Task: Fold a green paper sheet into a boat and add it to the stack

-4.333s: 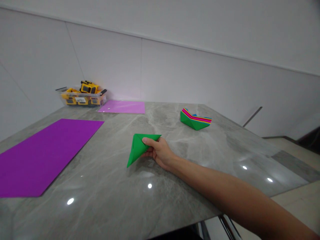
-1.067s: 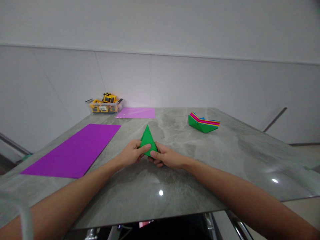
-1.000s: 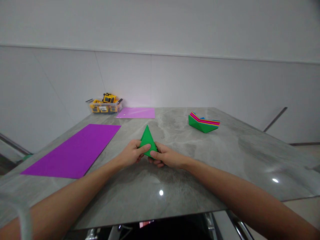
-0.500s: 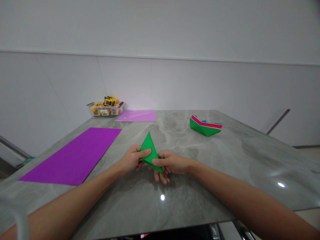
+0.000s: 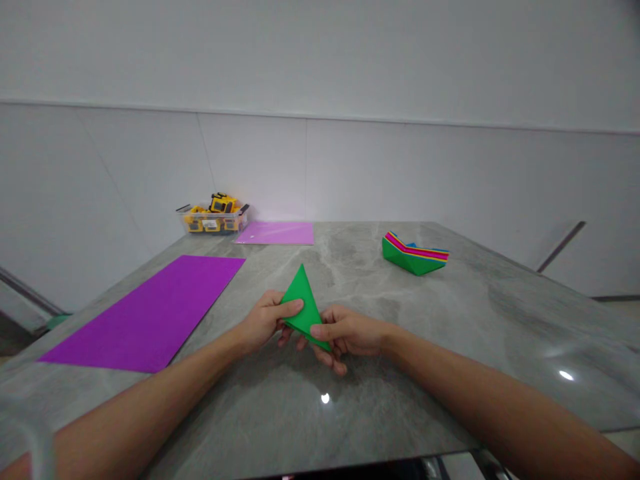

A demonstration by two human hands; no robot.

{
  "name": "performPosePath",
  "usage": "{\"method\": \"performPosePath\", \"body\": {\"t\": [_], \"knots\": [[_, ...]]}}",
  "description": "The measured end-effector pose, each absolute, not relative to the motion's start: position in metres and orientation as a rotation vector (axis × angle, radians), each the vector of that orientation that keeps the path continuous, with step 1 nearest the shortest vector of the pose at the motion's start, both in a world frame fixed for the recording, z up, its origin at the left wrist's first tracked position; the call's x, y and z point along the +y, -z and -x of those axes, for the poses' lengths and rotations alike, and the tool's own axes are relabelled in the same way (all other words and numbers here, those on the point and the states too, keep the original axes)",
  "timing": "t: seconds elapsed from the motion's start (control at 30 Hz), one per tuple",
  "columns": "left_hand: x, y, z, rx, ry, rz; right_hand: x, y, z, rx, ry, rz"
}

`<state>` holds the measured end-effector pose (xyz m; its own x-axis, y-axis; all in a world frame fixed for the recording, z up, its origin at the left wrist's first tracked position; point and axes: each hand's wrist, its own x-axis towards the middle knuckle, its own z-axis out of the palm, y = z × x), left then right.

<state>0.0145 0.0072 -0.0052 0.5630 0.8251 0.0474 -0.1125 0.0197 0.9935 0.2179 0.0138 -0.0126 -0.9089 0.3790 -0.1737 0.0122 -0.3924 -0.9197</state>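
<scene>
Green paper (image 5: 309, 315) pinched in both hands, one point facing away from the body.
The folded triangle sits between the fingers: the left hand (image 5: 265, 319) is closed on its left edge, thumb flat on the face; the right hand (image 5: 353, 332) grips near the lower right corner, thumb on top, some fingers loosely curled out below (whether those touch the paper, I cannot tell). Under the fingers spreads the grey table (image 5: 400, 417). Beyond them to the right, well apart, rests a boat (image 5: 415, 259), green with coloured bands. Left of them lies a purple sheet (image 5: 155, 310); farther beyond, a lilac sheet (image 5: 280, 233) just beside a clear tub (image 5: 210, 225) of yellow toys (image 5: 223, 204).
</scene>
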Motion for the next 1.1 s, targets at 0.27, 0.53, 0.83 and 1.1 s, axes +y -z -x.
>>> {"method": "performPosePath", "body": {"t": [0.27, 0.53, 0.83, 1.1], "knots": [[0.008, 0.006, -0.015, 0.636, -0.837, -1.38, 0.014, 0.01, -0.219, -1.673, -2.213, 0.639], [0.013, -0.001, -0.004, 0.87, -0.628, -1.714, 0.008, 0.008, -0.217, -1.998, -1.907, 0.898], [0.009, -0.007, -0.004, 0.862, -0.762, -1.715, 0.005, 0.003, -0.217, -2.136, -1.895, 0.941], [0.009, -0.008, -0.006, 0.875, -0.81, -1.688, 0.009, 0.004, -0.219, -2.08, -1.923, 0.853]]}}
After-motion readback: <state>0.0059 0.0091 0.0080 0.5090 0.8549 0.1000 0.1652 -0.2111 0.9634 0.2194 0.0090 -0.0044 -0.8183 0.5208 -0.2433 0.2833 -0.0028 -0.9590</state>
